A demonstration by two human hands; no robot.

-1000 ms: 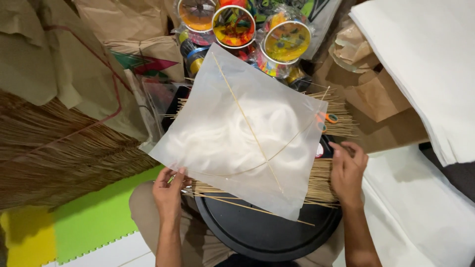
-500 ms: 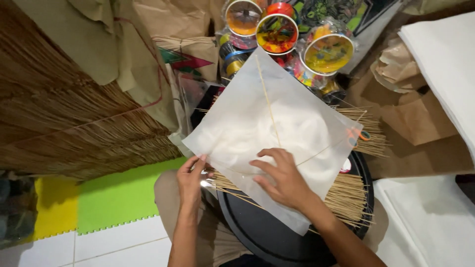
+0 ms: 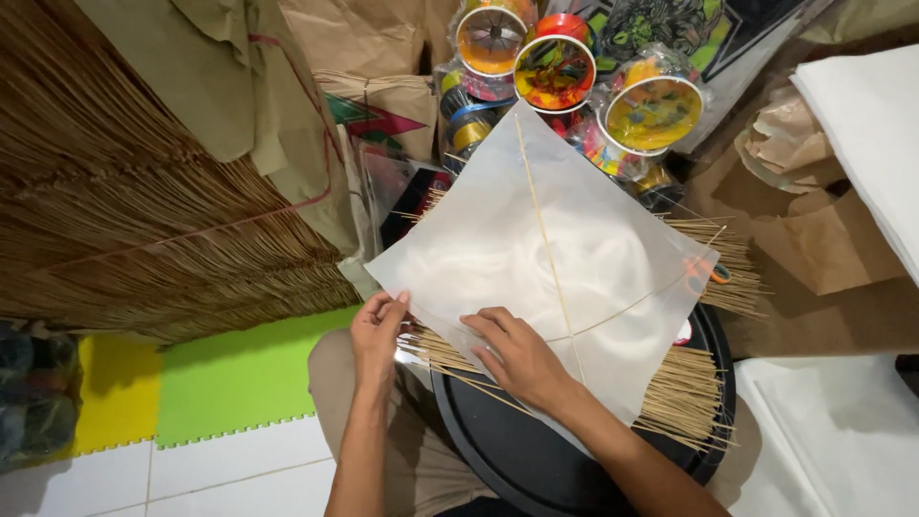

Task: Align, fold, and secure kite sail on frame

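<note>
A white paper kite [image 3: 536, 249] with two thin bamboo sticks crossed over it lies over a round black tray [image 3: 522, 464] on my lap. My left hand [image 3: 378, 335] pinches the kite's left corner at the paper edge. My right hand [image 3: 517, 359] rests flat on the lower part of the paper, fingers spread and pointing left along the near edge. Under the kite lies a bundle of thin bamboo sticks [image 3: 684, 397], sticking out on both sides.
Several round string spools [image 3: 555, 72] stand behind the kite. A large heap of bamboo sticks [image 3: 144, 239] fills the left. Brown paper [image 3: 814, 249] and stacked white sheets [image 3: 866, 124] lie to the right. Green and yellow foam mats [image 3: 230, 383] cover the floor.
My right hand left the kite's right corner and crossed to its lower left edge, near the left hand. The view shifted, so everything sits further right in the picture.
</note>
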